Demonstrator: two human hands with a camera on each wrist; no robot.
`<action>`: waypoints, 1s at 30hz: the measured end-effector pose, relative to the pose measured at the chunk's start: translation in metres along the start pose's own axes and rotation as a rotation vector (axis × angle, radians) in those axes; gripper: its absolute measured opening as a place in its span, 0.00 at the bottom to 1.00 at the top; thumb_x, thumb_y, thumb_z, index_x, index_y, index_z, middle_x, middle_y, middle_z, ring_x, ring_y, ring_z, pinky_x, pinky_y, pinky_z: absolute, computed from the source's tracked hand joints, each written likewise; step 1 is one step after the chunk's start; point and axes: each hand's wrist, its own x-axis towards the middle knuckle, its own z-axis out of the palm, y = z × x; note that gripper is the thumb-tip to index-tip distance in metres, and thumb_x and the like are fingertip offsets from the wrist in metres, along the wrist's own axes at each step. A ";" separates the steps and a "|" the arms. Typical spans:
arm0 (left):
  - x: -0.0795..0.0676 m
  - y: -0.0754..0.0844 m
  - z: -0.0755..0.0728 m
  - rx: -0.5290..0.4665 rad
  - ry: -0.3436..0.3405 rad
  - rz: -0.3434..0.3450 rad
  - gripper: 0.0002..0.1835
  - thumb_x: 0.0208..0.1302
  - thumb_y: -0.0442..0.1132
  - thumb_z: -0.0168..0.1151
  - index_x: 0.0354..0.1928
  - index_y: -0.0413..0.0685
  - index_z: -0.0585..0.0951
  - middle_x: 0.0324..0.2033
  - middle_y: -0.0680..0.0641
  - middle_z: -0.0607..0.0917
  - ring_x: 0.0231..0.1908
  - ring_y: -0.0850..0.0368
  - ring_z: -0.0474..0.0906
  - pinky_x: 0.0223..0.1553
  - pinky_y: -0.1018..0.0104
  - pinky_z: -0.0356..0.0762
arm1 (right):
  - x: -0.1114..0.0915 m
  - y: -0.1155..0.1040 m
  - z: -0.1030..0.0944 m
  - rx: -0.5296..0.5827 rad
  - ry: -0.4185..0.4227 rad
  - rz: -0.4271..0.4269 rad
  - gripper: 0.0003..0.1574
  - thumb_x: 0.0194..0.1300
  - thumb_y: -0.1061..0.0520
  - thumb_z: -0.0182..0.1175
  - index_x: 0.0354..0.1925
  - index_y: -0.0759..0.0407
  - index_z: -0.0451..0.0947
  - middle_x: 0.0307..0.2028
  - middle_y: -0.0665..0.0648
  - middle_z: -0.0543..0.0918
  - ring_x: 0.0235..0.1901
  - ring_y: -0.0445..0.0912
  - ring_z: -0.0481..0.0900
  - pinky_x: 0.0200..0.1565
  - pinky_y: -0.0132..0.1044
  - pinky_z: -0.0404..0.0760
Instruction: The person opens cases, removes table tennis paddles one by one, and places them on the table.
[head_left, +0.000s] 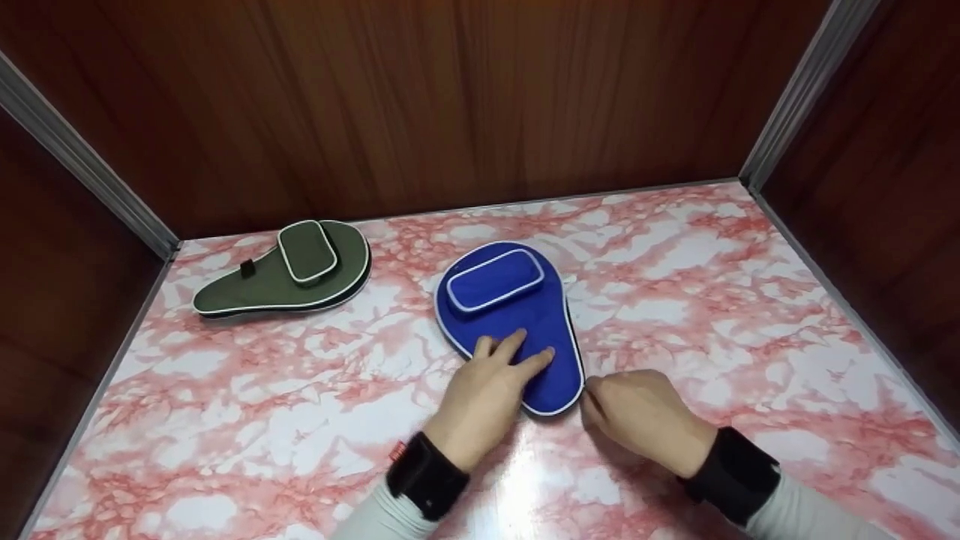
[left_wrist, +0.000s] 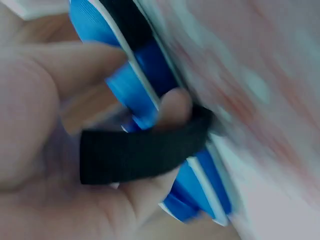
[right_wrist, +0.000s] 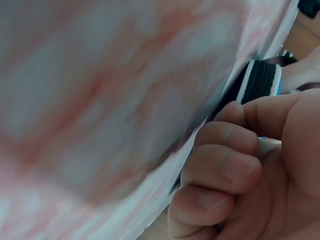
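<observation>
A blue table tennis bat case (head_left: 525, 319) with white piping and a raised pocket lies flat, its narrow end toward me. My left hand (head_left: 484, 394) holds it down, two digits spread on top. In the left wrist view, fingertips grip the case's side edge (left_wrist: 145, 85), where a black strap (left_wrist: 135, 157) passes across a finger. My right hand (head_left: 637, 409) is at the narrow end, fingers curled. In the right wrist view its thumb and forefinger pinch at the end of the black zipper (right_wrist: 260, 82); the zipper pull between them is hidden.
An olive green bat case (head_left: 330, 266) with a pocket and a black loop lies at the back left. Red-and-white marbled tabletop (head_left: 262, 420) surrounds both cases. Dark wooden panels (head_left: 450, 105) with metal edging stand at the back and both sides.
</observation>
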 end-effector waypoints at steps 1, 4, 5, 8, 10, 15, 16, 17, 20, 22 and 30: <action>0.000 0.002 0.000 0.017 0.006 -0.006 0.28 0.75 0.31 0.66 0.73 0.62 0.85 0.71 0.37 0.82 0.58 0.36 0.81 0.47 0.49 0.88 | 0.002 0.002 -0.001 0.002 -0.014 0.018 0.24 0.75 0.57 0.64 0.21 0.50 0.69 0.14 0.48 0.70 0.15 0.49 0.75 0.21 0.50 0.77; 0.002 0.001 -0.003 0.055 -0.013 -0.011 0.29 0.72 0.35 0.71 0.73 0.63 0.85 0.70 0.38 0.82 0.54 0.38 0.83 0.45 0.50 0.87 | 0.008 0.007 -0.002 0.013 -0.039 0.057 0.24 0.76 0.55 0.63 0.21 0.50 0.70 0.15 0.48 0.70 0.16 0.50 0.75 0.23 0.52 0.77; 0.003 -0.001 -0.004 0.068 -0.029 -0.011 0.29 0.72 0.37 0.73 0.73 0.65 0.84 0.71 0.39 0.82 0.55 0.40 0.82 0.47 0.50 0.86 | 0.009 0.008 -0.002 0.014 -0.041 0.065 0.25 0.76 0.55 0.63 0.20 0.50 0.70 0.15 0.48 0.70 0.16 0.51 0.76 0.23 0.53 0.78; 0.005 -0.010 -0.008 0.083 -0.072 -0.006 0.32 0.69 0.44 0.78 0.74 0.69 0.83 0.73 0.45 0.81 0.61 0.43 0.80 0.57 0.46 0.78 | 0.014 0.012 -0.002 0.011 -0.042 0.085 0.26 0.77 0.54 0.63 0.20 0.50 0.70 0.14 0.49 0.70 0.16 0.52 0.77 0.24 0.54 0.78; 0.007 -0.015 -0.007 0.091 -0.077 0.003 0.33 0.69 0.45 0.78 0.75 0.71 0.82 0.74 0.46 0.80 0.64 0.44 0.78 0.62 0.41 0.74 | 0.016 0.015 -0.002 0.003 -0.039 0.103 0.26 0.77 0.54 0.62 0.20 0.50 0.70 0.15 0.50 0.70 0.17 0.53 0.78 0.24 0.55 0.78; 0.010 -0.018 -0.002 0.078 -0.076 0.000 0.33 0.73 0.40 0.74 0.77 0.71 0.81 0.75 0.45 0.78 0.69 0.41 0.73 0.65 0.35 0.74 | 0.019 0.017 0.001 -0.017 -0.038 0.135 0.25 0.78 0.54 0.62 0.21 0.52 0.71 0.16 0.54 0.73 0.19 0.57 0.80 0.25 0.56 0.79; 0.010 -0.017 -0.001 0.075 -0.079 -0.005 0.34 0.72 0.37 0.73 0.77 0.71 0.80 0.76 0.45 0.77 0.70 0.41 0.73 0.64 0.35 0.75 | 0.019 0.017 0.001 -0.022 -0.042 0.137 0.25 0.78 0.54 0.62 0.21 0.52 0.72 0.16 0.55 0.74 0.19 0.58 0.80 0.25 0.57 0.79; 0.010 -0.016 -0.002 0.071 -0.084 -0.010 0.35 0.72 0.36 0.72 0.77 0.71 0.80 0.76 0.45 0.77 0.70 0.40 0.72 0.63 0.36 0.76 | 0.018 0.017 0.001 -0.026 -0.047 0.138 0.25 0.78 0.54 0.62 0.21 0.52 0.72 0.16 0.55 0.74 0.19 0.58 0.80 0.25 0.56 0.80; 0.011 -0.016 -0.002 0.065 -0.087 -0.019 0.39 0.69 0.31 0.73 0.78 0.71 0.80 0.77 0.45 0.76 0.69 0.41 0.72 0.61 0.38 0.78 | 0.015 0.015 0.002 -0.034 -0.064 0.130 0.24 0.77 0.55 0.61 0.21 0.53 0.71 0.16 0.55 0.74 0.19 0.57 0.80 0.25 0.56 0.80; 0.011 -0.016 -0.002 0.066 -0.083 -0.017 0.40 0.68 0.30 0.73 0.78 0.72 0.79 0.76 0.46 0.77 0.69 0.42 0.73 0.59 0.39 0.78 | 0.012 0.012 0.001 -0.031 -0.078 0.124 0.24 0.77 0.56 0.61 0.21 0.52 0.70 0.15 0.52 0.72 0.18 0.54 0.78 0.24 0.54 0.79; 0.011 -0.017 0.000 0.064 -0.079 -0.026 0.43 0.65 0.27 0.73 0.78 0.73 0.79 0.76 0.47 0.77 0.69 0.43 0.73 0.58 0.40 0.77 | 0.000 -0.003 0.003 -0.047 -0.049 0.047 0.26 0.72 0.57 0.64 0.18 0.48 0.67 0.13 0.46 0.67 0.14 0.45 0.71 0.19 0.47 0.75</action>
